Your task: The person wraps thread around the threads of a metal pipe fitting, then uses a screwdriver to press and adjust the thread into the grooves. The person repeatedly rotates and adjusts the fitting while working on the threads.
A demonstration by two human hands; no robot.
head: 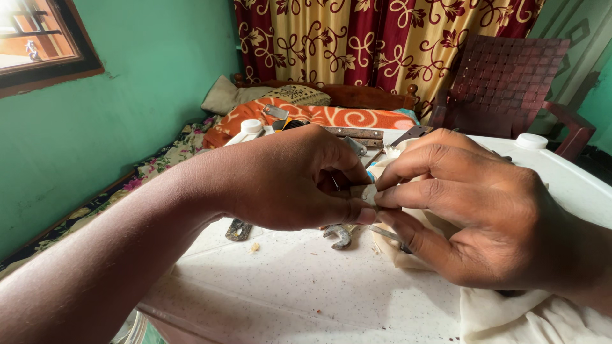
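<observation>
White speckled table (287,286) with spanner (338,236), cream cloth (529,315), crumb (254,247).

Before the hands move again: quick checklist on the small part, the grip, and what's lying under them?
1. Small pale part pinched between both hands: ok, the left hand and the right hand meet on it.
2. Grip firmness: cannot tell, the fingertips hide most of the part.
3. Cream cloth under the right hand: ok, it lies on the white table.
4. Spanner below the hands: ok, flat on the table, untouched.
5. Thin metal rod by the right fingers: cannot tell whether it is held or only lying there.
6. Table edge: ok, the hands work well inside it.
</observation>
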